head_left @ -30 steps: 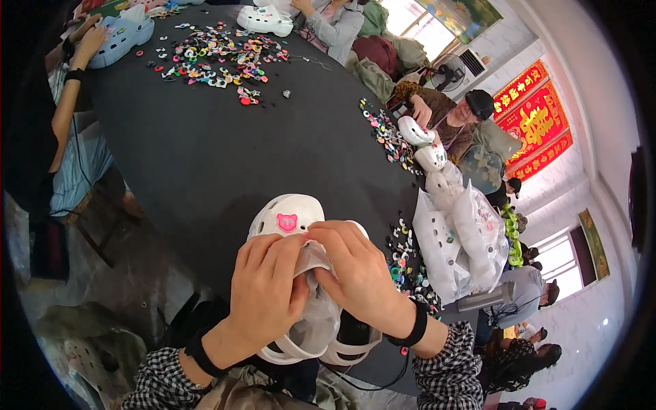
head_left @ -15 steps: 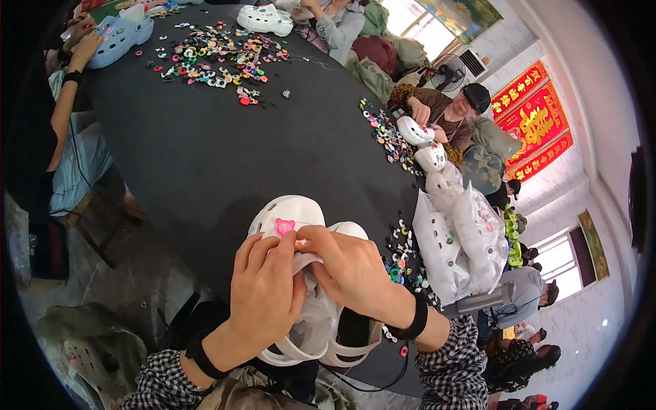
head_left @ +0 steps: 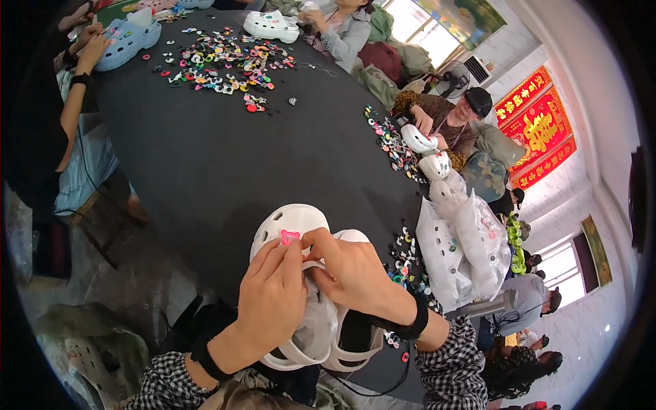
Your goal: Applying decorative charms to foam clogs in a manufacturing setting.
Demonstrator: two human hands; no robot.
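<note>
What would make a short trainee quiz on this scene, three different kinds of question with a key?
1. True or false: the left hand and right hand are both at the same white clog.
2. Which colour is the small charm by the left fingertips: a) green, b) pink, c) black?
3. Fill in: the upper-left clog is light ____.

Key: 1 true; 2 b; 3 blue.

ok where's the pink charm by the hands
In the head view, slightly left of and below centre, the pink charm is on the toe of the left white clog, by the fingertips of the left hand.
</note>
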